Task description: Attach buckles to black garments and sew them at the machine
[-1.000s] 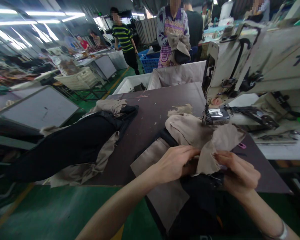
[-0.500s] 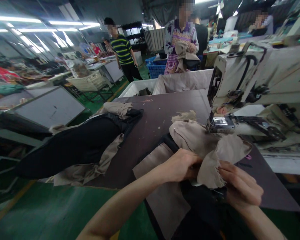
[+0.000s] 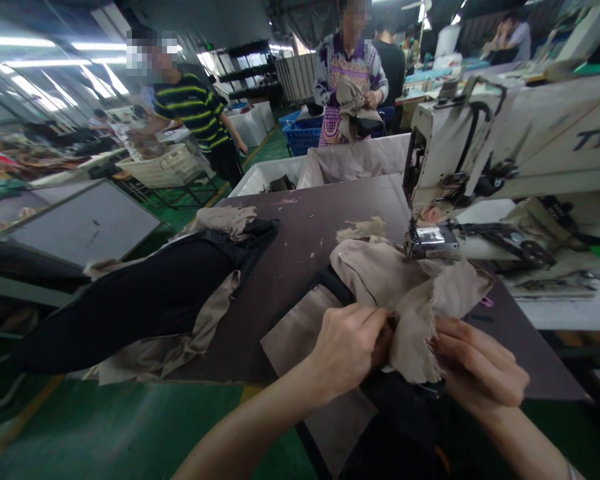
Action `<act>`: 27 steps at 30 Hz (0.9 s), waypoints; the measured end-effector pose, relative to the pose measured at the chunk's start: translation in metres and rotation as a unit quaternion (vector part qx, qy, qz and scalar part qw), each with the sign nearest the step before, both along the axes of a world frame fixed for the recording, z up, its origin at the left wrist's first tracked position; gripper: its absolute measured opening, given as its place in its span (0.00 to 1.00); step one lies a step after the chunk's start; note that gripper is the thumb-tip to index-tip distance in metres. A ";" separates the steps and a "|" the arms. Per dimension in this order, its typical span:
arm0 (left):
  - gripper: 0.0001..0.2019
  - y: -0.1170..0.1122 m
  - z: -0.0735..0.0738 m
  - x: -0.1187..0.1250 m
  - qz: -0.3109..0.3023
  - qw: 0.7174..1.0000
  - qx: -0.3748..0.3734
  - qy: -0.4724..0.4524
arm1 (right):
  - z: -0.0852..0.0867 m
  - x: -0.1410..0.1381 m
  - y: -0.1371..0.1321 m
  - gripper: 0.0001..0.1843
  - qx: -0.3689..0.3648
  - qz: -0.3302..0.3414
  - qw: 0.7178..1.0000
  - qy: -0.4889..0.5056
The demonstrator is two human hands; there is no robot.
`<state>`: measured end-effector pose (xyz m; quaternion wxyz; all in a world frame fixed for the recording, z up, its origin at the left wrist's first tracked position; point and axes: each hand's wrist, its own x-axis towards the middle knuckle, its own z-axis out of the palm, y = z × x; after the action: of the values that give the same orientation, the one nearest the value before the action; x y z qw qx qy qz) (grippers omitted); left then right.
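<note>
Ahead, a dark worktable (image 3: 300, 220) spreads out; an industrial sewing machine (image 3: 500, 140) stands at two o'clock; beige lining fabric (image 3: 410, 313) bunches at five o'clock, just beside the presser foot (image 3: 430, 241); the left hand (image 3: 347, 350) and right hand (image 3: 480, 373) pinch it, fingers closed narrowly on its folds.

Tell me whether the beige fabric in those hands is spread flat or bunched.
Bunched: the beige fabric rises in folds between the left hand and the right hand, with a frayed edge hanging, not lying flat on the table.
</note>
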<state>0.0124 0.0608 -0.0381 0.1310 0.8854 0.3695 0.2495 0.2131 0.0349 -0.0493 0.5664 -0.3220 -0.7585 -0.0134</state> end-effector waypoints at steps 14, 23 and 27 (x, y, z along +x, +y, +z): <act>0.07 -0.013 -0.009 -0.027 0.283 0.904 -0.182 -0.264 | 0.011 0.007 -0.014 0.17 -0.305 0.107 0.940 0.107; 0.15 -0.025 -0.033 -0.026 0.210 0.940 -0.073 -0.260 | 0.029 -0.009 -0.035 0.16 -0.355 0.058 0.933 0.028; 0.22 -0.022 -0.009 -0.038 0.066 0.976 -0.037 -0.203 | 0.025 -0.003 -0.033 0.14 -0.325 0.061 0.943 0.041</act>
<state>-0.0258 0.0383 -0.0470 0.2196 0.7844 0.4019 0.4183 0.2100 0.0021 -0.0248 0.4614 -0.4416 -0.7160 0.2818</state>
